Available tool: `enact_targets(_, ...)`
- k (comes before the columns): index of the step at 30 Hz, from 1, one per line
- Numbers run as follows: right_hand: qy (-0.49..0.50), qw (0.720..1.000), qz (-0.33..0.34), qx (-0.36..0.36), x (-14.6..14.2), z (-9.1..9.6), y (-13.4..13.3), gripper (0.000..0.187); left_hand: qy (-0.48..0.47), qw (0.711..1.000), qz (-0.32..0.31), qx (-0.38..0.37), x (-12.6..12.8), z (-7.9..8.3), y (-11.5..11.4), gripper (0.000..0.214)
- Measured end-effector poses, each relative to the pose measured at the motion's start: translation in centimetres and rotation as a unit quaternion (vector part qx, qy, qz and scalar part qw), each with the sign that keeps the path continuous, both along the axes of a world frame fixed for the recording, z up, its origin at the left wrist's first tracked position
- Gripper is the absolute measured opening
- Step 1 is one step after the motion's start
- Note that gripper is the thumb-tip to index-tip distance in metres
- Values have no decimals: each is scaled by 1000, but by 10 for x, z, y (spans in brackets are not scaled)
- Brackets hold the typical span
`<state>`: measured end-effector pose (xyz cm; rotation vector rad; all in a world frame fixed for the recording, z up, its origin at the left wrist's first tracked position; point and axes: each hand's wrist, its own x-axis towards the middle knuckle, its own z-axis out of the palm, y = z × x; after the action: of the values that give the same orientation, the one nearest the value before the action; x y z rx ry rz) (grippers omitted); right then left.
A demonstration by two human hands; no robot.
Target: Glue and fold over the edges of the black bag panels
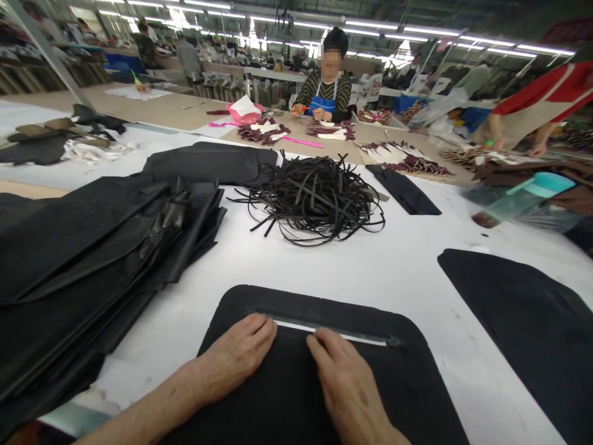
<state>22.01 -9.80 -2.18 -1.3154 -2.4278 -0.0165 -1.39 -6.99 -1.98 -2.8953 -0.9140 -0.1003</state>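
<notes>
A black fabric panel (296,402) with rounded corners lies flat on the white table (407,266) right in front of me. A narrow slit (333,332) with pale edges runs across its upper part. My left hand (234,361) rests palm down on the panel, fingertips at the left end of the slit. My right hand (345,386) lies flat beside it, fingers stretched toward the middle of the slit. Neither hand holds anything.
A thick stack of black fabric pieces (83,266) fills the left. A tangled heap of black strips (319,198) sits at centre back. Another black panel (528,327) lies at right. A teal-lidded bottle (523,198) lies at far right. A person in a striped top (327,93) works opposite.
</notes>
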Motion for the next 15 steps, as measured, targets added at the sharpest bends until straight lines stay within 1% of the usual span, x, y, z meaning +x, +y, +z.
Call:
enact_targets(2,6,999,40,-33,-32,0,9,29,-9,1000,2,-8,0,0,0,34)
enact_targets(4,-10,996,62,-57,-49,-4,14,28,-32,999,16,-34,-1,1,1,32)
enact_targets(6,-25,995,70,-68,-54,-9,16,34,-70,994,42,-72,-5,2,1,32)
enact_targets(8,-27,995,74,-62,-52,-12,15,42,-125,984,79,-98,-12,2,1,34)
enact_targets(10,-29,996,74,-52,-50,-13,15,47,-175,973,118,-98,-21,1,1,34)
enact_targets(11,-33,996,73,-48,-50,-12,16,47,-185,970,129,-92,-25,1,0,34)
enact_targets(13,-50,995,68,-51,-53,-9,18,47,-167,974,128,-80,-31,1,-1,32)
enact_targets(15,-71,994,64,-52,-58,-5,20,46,-119,985,108,-65,-35,3,-3,33)
